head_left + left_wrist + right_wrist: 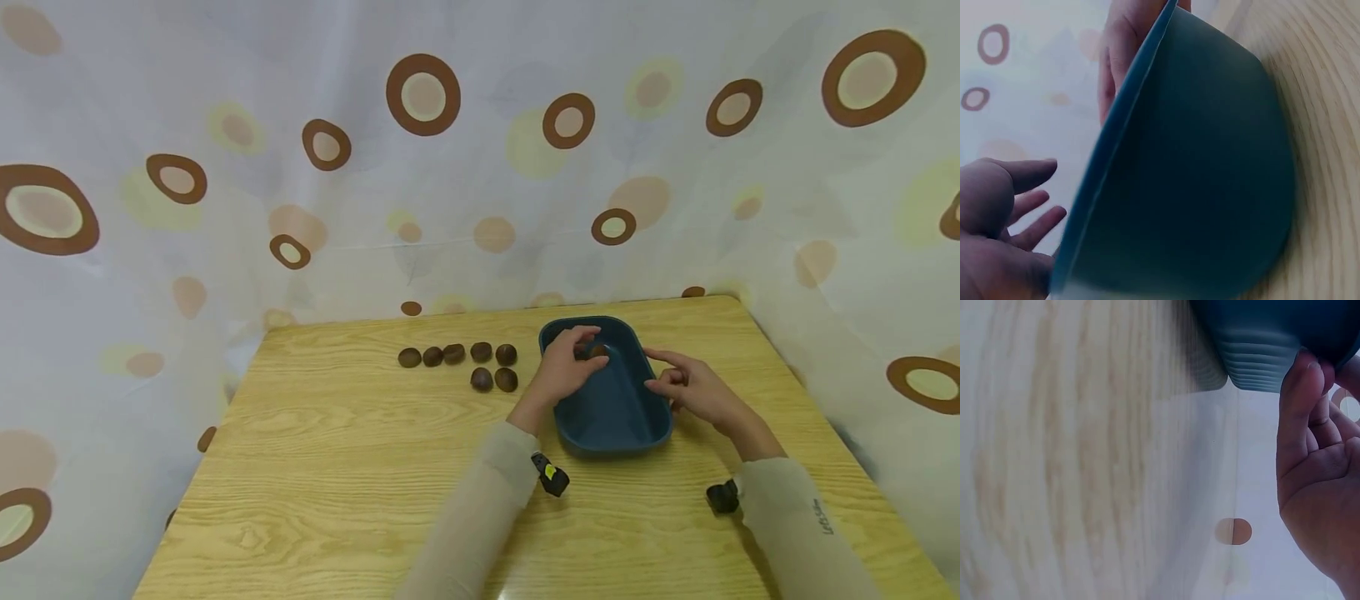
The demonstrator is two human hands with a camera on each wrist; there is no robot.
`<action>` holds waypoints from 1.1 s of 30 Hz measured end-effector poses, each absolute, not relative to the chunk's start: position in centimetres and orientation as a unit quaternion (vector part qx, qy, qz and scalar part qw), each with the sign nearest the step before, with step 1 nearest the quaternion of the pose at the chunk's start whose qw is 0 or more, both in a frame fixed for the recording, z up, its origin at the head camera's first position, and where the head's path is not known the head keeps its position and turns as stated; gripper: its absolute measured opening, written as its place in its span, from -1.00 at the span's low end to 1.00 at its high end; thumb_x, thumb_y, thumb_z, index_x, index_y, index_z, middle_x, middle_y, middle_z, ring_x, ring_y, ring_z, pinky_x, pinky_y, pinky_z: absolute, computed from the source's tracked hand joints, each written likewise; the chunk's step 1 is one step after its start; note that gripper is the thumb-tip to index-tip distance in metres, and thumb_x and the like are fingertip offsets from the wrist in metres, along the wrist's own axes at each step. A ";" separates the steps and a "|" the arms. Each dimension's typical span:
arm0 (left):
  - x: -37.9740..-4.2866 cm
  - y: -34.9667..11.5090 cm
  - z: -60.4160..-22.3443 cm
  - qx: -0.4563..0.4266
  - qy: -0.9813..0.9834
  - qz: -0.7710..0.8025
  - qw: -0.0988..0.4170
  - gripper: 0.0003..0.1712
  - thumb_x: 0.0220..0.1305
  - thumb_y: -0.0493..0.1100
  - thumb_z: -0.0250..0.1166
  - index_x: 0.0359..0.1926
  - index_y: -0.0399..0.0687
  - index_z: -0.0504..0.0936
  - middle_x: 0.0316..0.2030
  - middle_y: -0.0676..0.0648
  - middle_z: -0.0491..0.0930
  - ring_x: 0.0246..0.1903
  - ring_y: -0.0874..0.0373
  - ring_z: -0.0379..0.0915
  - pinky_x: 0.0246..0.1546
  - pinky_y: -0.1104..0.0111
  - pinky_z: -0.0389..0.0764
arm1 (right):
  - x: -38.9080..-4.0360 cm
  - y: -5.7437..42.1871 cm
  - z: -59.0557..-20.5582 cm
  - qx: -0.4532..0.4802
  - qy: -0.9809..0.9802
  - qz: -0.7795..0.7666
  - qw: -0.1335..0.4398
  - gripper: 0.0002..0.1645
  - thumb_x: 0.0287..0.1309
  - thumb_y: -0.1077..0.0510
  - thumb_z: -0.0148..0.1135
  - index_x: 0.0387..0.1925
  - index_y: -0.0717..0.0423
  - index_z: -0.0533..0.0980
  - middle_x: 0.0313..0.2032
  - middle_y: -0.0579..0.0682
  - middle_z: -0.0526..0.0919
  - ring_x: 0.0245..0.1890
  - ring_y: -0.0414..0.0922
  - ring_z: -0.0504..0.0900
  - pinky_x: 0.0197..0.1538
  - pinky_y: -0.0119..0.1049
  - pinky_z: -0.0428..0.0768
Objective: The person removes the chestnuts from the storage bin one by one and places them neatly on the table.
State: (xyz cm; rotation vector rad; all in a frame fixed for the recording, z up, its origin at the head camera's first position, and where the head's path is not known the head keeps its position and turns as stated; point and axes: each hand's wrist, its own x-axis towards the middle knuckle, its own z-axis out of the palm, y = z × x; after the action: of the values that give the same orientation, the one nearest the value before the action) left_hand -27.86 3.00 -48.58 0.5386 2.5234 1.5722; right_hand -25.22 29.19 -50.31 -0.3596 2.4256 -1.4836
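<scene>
A dark blue rectangular basin (611,417) stands on the table at the right. Over its far left part is my left hand (567,364), thumb and fingers spread apart; in the left wrist view this hand (997,219) shows nothing between its fingers. A brown chestnut (599,351) lies in the basin close to those fingers, partly hidden. At the basin's right rim, my right hand (697,387) grips the edge with thumb and fingers; the right wrist view has the fingertips (1307,384) against the basin wall (1263,359).
Left of the basin, several brown chestnuts (453,354) lie in a row, with two more chestnuts (493,380) just in front of the row's right end. The wooden table (337,467) meets a patterned cloth (480,167) at the back and sides.
</scene>
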 end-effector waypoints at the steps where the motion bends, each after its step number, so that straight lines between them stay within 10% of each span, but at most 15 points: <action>1: -27.8 3.3 -48.7 0.165 0.835 0.520 0.063 -0.40 0.49 -0.09 0.32 0.47 0.03 0.43 0.33 -0.15 0.48 0.36 -0.11 0.43 0.26 0.19 0.58 | -25.2 29.2 -50.4 -0.124 0.837 -0.514 0.139 -0.15 0.49 0.06 0.23 0.61 0.20 0.10 -0.44 -0.04 0.65 -0.52 -0.07 0.53 -0.41 -0.16 0.67; 19: -28.7 4.9 -49.1 0.176 0.908 0.373 0.080 -0.46 0.39 -0.20 0.41 0.36 -0.06 0.56 0.17 -0.13 0.60 0.05 0.05 0.57 -0.03 0.33 0.61 | -25.0 29.3 -50.7 -0.120 0.828 -0.530 0.138 -0.15 0.50 0.03 0.23 0.62 0.15 0.10 -0.48 -0.09 0.65 -0.53 -0.14 0.52 -0.41 -0.16 0.67; 33: -28.6 6.2 -50.5 0.193 0.943 0.259 0.083 -0.56 0.31 -0.15 0.49 0.20 0.12 0.70 0.15 0.06 0.68 0.20 0.12 0.56 0.24 0.34 0.56 | -25.0 29.3 -50.8 -0.119 0.829 -0.529 0.139 -0.14 0.49 0.01 0.24 0.62 0.12 0.11 -0.50 -0.12 0.62 -0.52 -0.12 0.53 -0.39 -0.15 0.67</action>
State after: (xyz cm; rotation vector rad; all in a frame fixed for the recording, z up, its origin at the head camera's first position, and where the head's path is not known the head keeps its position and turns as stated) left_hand -28.56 6.20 -50.52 0.5763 2.8155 0.7725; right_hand -24.97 29.34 -50.84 -0.3452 2.3961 -1.5287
